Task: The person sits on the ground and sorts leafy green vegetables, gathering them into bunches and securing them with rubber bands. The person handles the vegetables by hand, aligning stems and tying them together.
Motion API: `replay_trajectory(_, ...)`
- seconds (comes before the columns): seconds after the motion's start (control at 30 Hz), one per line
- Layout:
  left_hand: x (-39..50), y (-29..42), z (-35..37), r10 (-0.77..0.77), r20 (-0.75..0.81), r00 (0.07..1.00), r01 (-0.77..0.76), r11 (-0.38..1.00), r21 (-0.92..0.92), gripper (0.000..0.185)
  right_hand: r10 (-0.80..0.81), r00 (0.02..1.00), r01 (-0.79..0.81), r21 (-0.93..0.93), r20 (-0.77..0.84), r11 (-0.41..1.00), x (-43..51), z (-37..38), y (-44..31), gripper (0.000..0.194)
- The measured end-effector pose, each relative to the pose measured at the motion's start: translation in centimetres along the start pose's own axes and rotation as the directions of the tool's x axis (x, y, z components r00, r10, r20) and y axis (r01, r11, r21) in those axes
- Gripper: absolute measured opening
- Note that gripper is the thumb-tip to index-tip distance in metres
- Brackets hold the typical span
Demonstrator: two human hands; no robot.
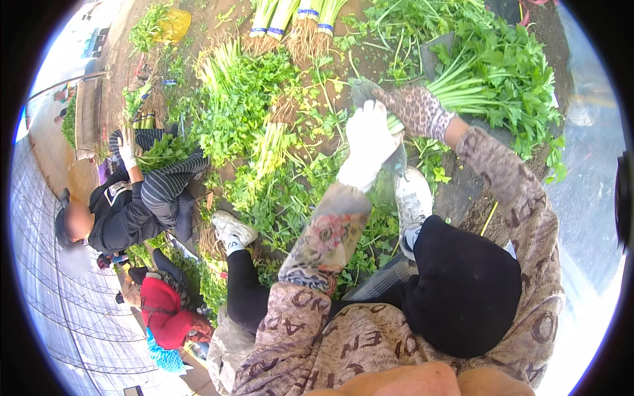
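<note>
My left hand, in a white glove, is closed around the lower end of some celery stalks. My right hand, in a leopard-print glove, is wrapped over the stalks right beside it. Its fingertips lie against a dark grey piece that I cannot make out. From behind the right hand, pale stems fan out to the right into a large leafy celery bunch. The palms and part of the stalks are hidden. My white shoe is just below the hands.
Tied celery bunches with blue bands and roots lie at the far side. Loose celery and scattered leaves cover the ground to the left. A seated co-worker handles greens there; a person in red is lower left. Plastic sheeting borders the right.
</note>
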State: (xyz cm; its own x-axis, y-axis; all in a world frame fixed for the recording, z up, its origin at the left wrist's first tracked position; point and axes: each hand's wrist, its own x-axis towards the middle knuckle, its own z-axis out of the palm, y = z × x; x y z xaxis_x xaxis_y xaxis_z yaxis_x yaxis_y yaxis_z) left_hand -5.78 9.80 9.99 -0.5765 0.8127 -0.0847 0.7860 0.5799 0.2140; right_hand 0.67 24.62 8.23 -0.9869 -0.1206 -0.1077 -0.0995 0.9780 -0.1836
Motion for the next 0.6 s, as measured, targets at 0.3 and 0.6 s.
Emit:
replay_trajectory(0.3,-0.5,-4.4,-1.8,0.0,-0.117,0.993,-0.044,0.925,-0.377,0.055,0.138,0.985,-0.141,0.024,0.1,0.99,-0.7,0.2,-1.4,0.074)
replay_trajectory(0.6,-2.5,-3.5,2.4,-0.308,-0.044,0.95,0.063,0.331,-0.941,0.022,0.116,0.992,-0.117,0.012,0.046,0.993,-1.2,1.1,-1.0,0.07)
